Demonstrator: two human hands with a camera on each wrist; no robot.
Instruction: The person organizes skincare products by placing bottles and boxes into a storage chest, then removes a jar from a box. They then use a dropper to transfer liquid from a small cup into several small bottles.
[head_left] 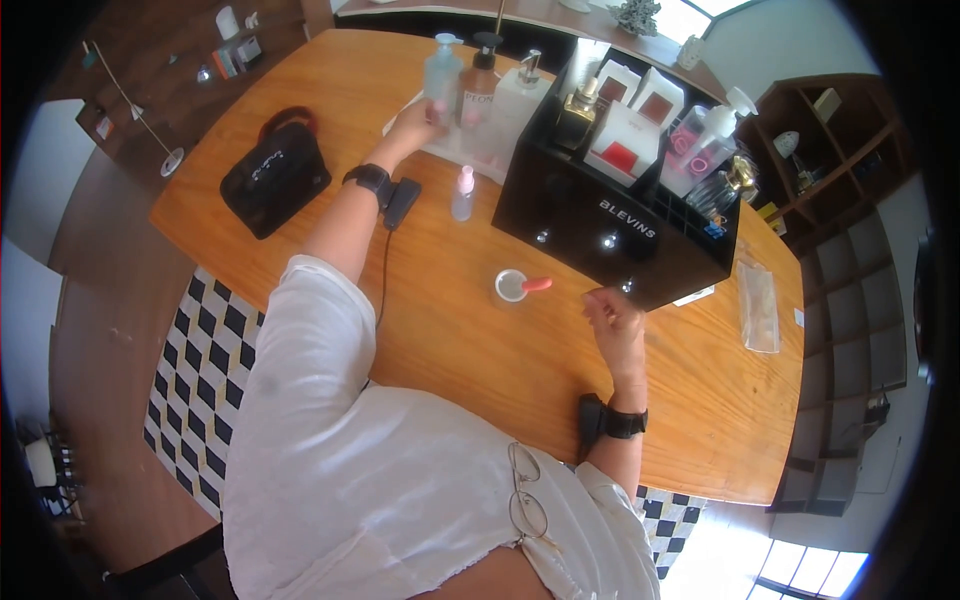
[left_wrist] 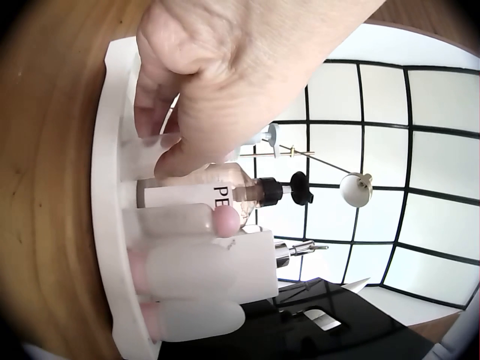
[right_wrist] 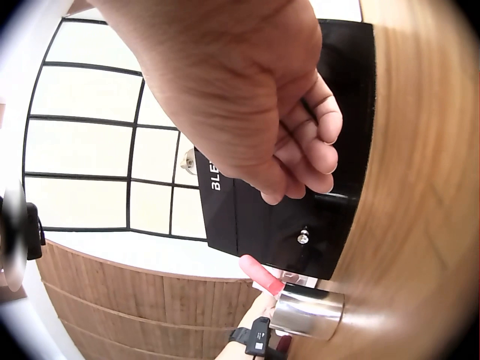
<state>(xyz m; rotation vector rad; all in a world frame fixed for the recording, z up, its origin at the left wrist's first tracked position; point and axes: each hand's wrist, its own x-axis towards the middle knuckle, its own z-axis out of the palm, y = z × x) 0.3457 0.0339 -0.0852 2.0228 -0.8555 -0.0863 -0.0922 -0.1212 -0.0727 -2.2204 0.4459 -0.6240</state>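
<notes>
On the white tray [left_wrist: 112,180] at the back of the table, my left hand [head_left: 411,132] pinches a small frosted container [left_wrist: 146,157] between thumb and fingers, partly hidden by the hand. A blue pump bottle [head_left: 442,72] and a brown pump bottle [head_left: 477,95] stand close by it. Several frosted bottles with pink parts, one with a round pink top [left_wrist: 226,222], line the tray. My right hand [head_left: 617,325] holds nothing; its fingers curl loosely before the black drawer box [head_left: 600,225]. Left of it sits a metal cup [right_wrist: 309,311] with a pink-handled tool [head_left: 537,284] inside.
A small pink-topped bottle [head_left: 462,195] stands before the tray. To the left lies a black pouch [head_left: 277,178]. White boxes [head_left: 625,145] and bottles fill the drawer box's top. A clear plastic bag [head_left: 759,308] lies at the right edge. A cable [head_left: 384,275] trails from the left wrist.
</notes>
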